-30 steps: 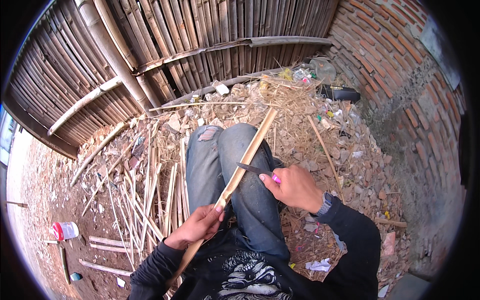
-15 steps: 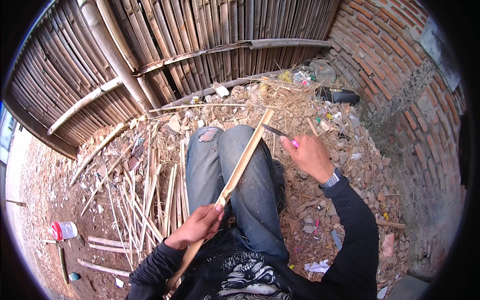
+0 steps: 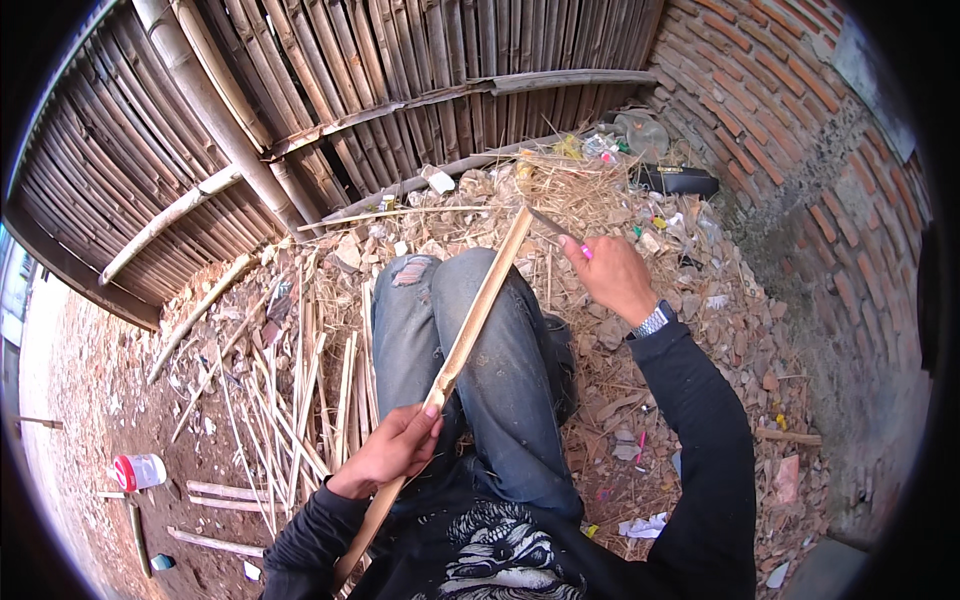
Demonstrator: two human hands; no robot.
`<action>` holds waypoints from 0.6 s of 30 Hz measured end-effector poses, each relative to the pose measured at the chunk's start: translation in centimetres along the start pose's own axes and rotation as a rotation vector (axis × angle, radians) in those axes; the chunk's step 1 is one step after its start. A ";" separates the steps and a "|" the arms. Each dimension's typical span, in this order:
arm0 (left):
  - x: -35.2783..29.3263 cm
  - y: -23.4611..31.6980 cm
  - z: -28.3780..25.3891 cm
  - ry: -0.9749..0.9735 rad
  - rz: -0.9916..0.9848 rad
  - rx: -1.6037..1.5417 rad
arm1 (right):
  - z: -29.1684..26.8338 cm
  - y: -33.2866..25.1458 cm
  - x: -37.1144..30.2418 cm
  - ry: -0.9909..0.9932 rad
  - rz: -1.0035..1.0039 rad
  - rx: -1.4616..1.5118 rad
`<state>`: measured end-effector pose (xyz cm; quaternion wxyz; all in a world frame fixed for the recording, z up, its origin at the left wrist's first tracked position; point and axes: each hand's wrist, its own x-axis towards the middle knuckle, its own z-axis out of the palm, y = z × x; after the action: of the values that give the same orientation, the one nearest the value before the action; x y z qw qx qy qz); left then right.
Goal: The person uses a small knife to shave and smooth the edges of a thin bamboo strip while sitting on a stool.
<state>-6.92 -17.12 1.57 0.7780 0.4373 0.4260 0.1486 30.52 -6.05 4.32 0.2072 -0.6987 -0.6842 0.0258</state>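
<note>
A long split bamboo strip point(image 3: 470, 345) slants across my jeans-clad thighs, its hollow side up and its far tip beyond my knees. My left hand point(image 3: 400, 445) is closed round it near my lap, thumb on top. In my right hand point(image 3: 615, 278), closed too, is a knife point(image 3: 549, 222) with a pink part showing at its handle. The blade points up and left, its tip at the strip's far end. Most of the handle is hidden in my fingers.
Several pale bamboo strips point(image 3: 290, 420) lie on the ground to my left, with a red-lidded clear tub point(image 3: 139, 471) farther out. Rubble and straw point(image 3: 575, 190) cover the ground ahead. A bamboo wall point(image 3: 420, 50) stands in front, a brick wall point(image 3: 760, 120) at the right.
My right hand has moved slightly up with the knife, whose tip has gone from along the strip's edge to its far end. The strip's far end has shifted a little left and up.
</note>
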 end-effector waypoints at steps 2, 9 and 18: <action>0.0 -0.1 0.0 -0.012 -0.014 0.010 | -0.8 0.1 -0.5 -0.053 0.003 0.026; -0.1 -1.1 -0.1 -0.008 -0.020 0.004 | 0.3 -4.5 -3.8 -0.056 -0.134 0.121; -0.6 -1.9 -0.5 0.015 -0.017 0.062 | 1.4 -1.0 0.0 -0.021 -0.013 0.197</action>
<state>-7.90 -18.33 0.19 0.7621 0.4564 0.4398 0.1321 29.10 -5.67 3.34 0.2679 -0.6703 -0.6850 0.0989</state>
